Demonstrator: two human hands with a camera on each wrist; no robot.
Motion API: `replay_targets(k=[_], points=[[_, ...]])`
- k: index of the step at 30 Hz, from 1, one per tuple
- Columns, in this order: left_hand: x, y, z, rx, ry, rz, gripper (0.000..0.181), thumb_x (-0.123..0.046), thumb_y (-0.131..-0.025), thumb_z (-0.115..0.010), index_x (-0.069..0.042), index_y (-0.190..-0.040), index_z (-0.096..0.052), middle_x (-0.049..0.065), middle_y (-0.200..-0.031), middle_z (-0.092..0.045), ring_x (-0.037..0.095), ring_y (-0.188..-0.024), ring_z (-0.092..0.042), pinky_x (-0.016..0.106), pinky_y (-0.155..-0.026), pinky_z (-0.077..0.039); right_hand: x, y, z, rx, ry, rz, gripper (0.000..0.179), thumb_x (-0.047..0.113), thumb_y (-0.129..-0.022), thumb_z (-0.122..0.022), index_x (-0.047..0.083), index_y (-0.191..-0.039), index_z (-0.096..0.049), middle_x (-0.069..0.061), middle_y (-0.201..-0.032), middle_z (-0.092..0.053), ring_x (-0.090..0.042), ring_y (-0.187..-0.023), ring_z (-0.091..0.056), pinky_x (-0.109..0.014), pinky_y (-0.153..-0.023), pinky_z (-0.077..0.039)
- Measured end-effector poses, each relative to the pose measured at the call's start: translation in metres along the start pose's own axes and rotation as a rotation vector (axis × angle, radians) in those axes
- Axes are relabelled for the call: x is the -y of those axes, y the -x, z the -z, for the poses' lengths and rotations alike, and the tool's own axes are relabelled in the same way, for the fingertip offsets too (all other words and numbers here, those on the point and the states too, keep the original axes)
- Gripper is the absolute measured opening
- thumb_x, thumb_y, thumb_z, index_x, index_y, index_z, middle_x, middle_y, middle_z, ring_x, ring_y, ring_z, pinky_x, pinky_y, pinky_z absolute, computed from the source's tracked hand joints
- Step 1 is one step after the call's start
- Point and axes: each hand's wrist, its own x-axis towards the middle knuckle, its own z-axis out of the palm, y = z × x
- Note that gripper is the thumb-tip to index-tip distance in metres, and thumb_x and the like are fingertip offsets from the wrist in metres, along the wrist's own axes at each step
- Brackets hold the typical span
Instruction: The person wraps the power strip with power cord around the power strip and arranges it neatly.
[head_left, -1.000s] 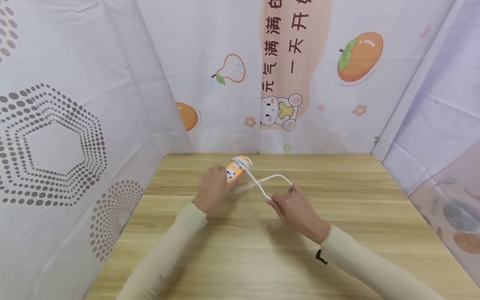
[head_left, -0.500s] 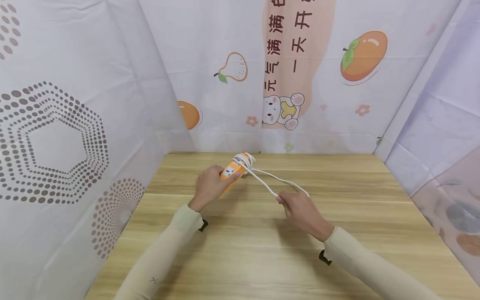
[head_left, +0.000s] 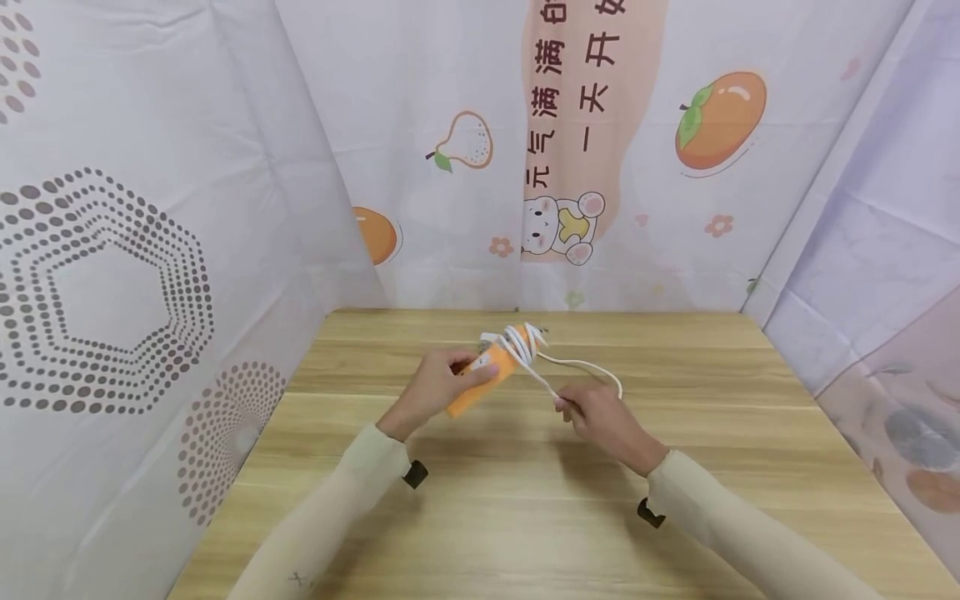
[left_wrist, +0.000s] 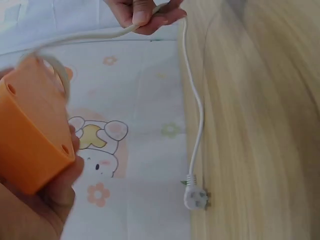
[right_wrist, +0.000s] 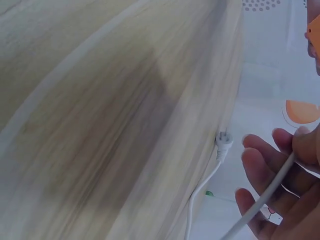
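Orange, the power strip (head_left: 504, 367) was held in the curled left hand (head_left: 429, 390) at the head view's centre, its sockets (head_left: 481, 361) partly hidden; the right hand (head_left: 606, 419), cropped at the right-wrist view's right edge, pinched the white cord (right_wrist: 262, 196).

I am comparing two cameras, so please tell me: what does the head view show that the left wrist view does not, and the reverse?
Only the head view: both sleeves, the printed characters, and several turns of white cable round the orange power strip.

Only the left wrist view: two small holes in the strip, and a clear plug (I cannot make one out in the head view).

Both: left grip on the strip, right grip on the cable, wooden table and cartoon animal.
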Motion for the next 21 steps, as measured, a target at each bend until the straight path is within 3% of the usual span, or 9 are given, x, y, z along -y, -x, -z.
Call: replay_targets(k=[5,10,12,16,21], points=[[0.002,0.005,-0.005,0.206,-0.039,-0.109,0.027,-0.043,-0.091,-0.080,-0.022,-0.108,-0.079,-0.001,-0.095,-0.068,0.015,-0.076,-0.053,0.027,-0.063,-0.045,-0.001,0.000,-0.001,0.034,0.017,0.049,0.011,0.006,-0.096,-0.071,0.011,-0.087,-0.074,0.005,-0.073,-0.069,-0.002,-0.065,-0.060,-0.024,-0.060,-0.050],[0.002,0.006,-0.012,0.407,-0.165,-0.258,0.022,-0.042,-0.085,-0.085,-0.030,-0.103,-0.079,-0.007,-0.087,-0.062,0.013,-0.076,-0.050,0.026,-0.066,-0.041,-0.001,-0.002,0.003,0.058,-0.002,0.127,0.015,-0.003,-0.085,-0.077,0.012,-0.086,-0.075,0.004,-0.079,-0.072,-0.007,-0.070,-0.064,-0.029,-0.064,-0.054],[0.003,0.007,-0.014,0.470,-0.217,-0.287,0.024,-0.042,-0.081,-0.088,-0.031,-0.101,-0.079,-0.008,-0.081,-0.056,0.010,-0.075,-0.047,0.024,-0.066,-0.039,-0.002,-0.004,0.003,0.084,-0.028,0.166,0.013,0.000,-0.086,-0.079,0.012,-0.091,-0.077,0.003,-0.084,-0.074,-0.009,-0.076,-0.067,-0.030,-0.069,-0.056],[0.004,0.008,-0.021,0.573,-0.343,-0.361,0.032,-0.045,-0.076,-0.091,-0.027,-0.100,-0.078,-0.011,-0.078,-0.053,0.007,-0.072,-0.044,0.021,-0.064,-0.037,-0.003,-0.006,0.002,0.114,-0.028,0.236,0.005,0.013,-0.091,-0.078,0.012,-0.095,-0.080,0.003,-0.089,-0.075,-0.009,-0.081,-0.070,-0.029,-0.073,-0.057],[0.005,0.009,-0.031,0.600,-0.578,-0.446,0.037,-0.056,-0.074,-0.088,-0.027,-0.091,-0.076,-0.015,-0.076,-0.051,0.001,-0.067,-0.042,0.017,-0.059,-0.035,0.000,-0.008,0.003,0.110,-0.003,0.235,0.005,0.020,-0.089,-0.080,0.017,-0.086,-0.079,0.010,-0.082,-0.071,-0.003,-0.076,-0.065,-0.026,-0.069,-0.055]])
